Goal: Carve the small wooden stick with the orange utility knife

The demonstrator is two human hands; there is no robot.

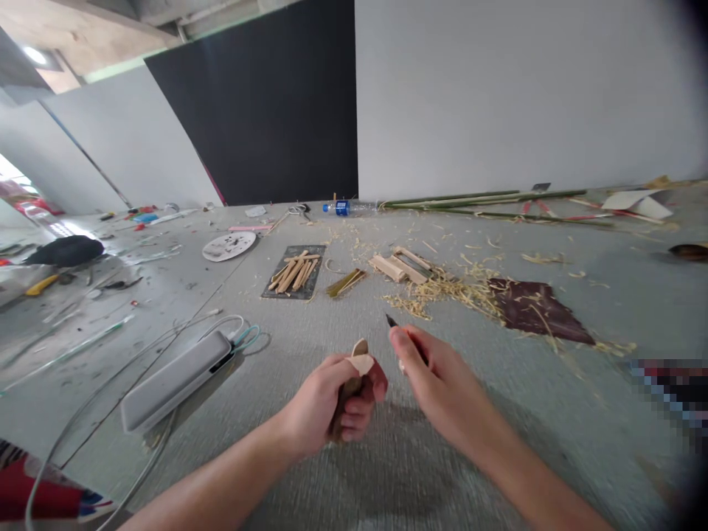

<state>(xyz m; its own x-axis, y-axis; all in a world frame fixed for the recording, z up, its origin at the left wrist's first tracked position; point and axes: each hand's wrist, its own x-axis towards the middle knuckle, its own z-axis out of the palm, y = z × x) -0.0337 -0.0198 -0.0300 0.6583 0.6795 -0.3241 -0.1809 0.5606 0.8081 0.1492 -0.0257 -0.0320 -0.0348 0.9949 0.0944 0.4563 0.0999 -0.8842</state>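
Note:
My left hand [332, 402] is closed around a short piece of split bamboo [358, 357], held upright with its pale tip poking above my fingers. My right hand [428, 376] is closed on a small knife [392, 322], whose dark blade tip points up and away just right of the bamboo tip. Both hands hover over the grey floor [387, 472], close together but not touching.
A grey power bank [175, 380] with cables lies at left. Ahead are a dark mat [276, 289] with bamboo sticks, split bamboo pieces [399, 264], shavings, a dark brown sheet [534, 310], a water bottle [346, 208], long bamboo poles [481, 199] by the wall and a white plate [228, 245].

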